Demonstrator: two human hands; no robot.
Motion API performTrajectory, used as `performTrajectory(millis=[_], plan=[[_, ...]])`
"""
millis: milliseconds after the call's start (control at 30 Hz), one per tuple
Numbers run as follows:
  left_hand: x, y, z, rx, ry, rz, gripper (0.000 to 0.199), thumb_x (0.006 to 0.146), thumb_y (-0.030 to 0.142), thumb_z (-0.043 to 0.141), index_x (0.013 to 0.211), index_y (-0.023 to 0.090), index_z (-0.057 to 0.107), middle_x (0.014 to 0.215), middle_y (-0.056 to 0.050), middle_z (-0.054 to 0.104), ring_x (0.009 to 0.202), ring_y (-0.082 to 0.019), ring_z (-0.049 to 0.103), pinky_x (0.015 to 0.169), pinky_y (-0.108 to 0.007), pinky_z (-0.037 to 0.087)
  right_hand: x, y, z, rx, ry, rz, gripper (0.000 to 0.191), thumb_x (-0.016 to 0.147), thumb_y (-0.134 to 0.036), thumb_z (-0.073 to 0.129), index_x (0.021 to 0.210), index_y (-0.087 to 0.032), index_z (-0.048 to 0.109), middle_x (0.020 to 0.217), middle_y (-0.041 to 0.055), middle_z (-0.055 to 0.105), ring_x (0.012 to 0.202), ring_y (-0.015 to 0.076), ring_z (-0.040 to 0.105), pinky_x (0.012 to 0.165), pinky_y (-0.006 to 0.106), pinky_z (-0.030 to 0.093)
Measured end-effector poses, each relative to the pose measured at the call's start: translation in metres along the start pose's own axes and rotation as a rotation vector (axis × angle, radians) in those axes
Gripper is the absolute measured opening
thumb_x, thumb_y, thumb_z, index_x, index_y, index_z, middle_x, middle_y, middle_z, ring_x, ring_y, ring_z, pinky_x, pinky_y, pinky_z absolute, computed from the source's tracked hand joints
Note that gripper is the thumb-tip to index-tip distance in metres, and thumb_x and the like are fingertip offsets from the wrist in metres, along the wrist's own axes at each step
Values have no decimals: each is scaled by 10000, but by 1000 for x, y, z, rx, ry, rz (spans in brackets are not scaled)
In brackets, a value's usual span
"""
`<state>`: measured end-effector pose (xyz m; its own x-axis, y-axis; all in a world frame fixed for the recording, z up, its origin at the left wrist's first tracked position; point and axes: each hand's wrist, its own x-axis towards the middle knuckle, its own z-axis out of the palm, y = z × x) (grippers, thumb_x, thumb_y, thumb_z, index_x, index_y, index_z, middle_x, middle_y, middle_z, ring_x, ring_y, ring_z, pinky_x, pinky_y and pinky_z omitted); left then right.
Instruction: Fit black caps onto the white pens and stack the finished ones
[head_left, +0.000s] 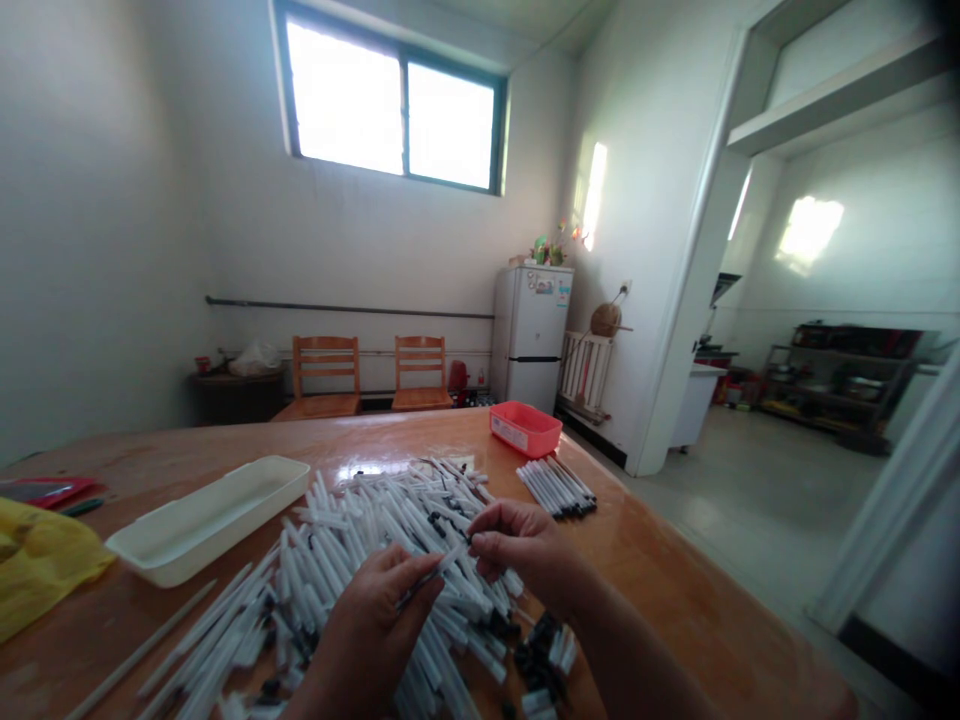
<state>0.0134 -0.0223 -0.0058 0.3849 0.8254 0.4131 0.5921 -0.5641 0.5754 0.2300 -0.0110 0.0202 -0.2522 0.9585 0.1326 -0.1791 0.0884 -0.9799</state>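
My left hand [382, 625] is closed around a thin pen part, whose pale end sticks out past the fingertips toward the right. Just right of it, my right hand [517, 545] pinches a small dark piece, too small to identify. Both hands are above a large heap of translucent white pen tubes [360, 520] on the wooden table. Black caps [540, 655] and short white pieces lie below my right hand. Farther back on the right, a neat row of assembled-looking pens [555, 487] has its black ends toward me.
An empty cream tray [210, 520] stands left of the heap, beside a yellow plastic bag [45, 560] and a red item. A red basket [525, 430] sits at the far table edge. Beyond are two wooden chairs [326, 370] and a fridge [532, 330].
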Motion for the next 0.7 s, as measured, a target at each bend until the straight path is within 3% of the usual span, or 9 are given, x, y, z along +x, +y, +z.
performTrajectory(millis=[700], plan=[[0,3,0,26,3,37,251,948,337,547,1069,257,751,800,-42,630,787,-196,625,706,-287,483,0,6,-2,-78,-39,-17,258,732,-319,777,876,-133,672,631,-16,631,555,108,571,536,226,450]])
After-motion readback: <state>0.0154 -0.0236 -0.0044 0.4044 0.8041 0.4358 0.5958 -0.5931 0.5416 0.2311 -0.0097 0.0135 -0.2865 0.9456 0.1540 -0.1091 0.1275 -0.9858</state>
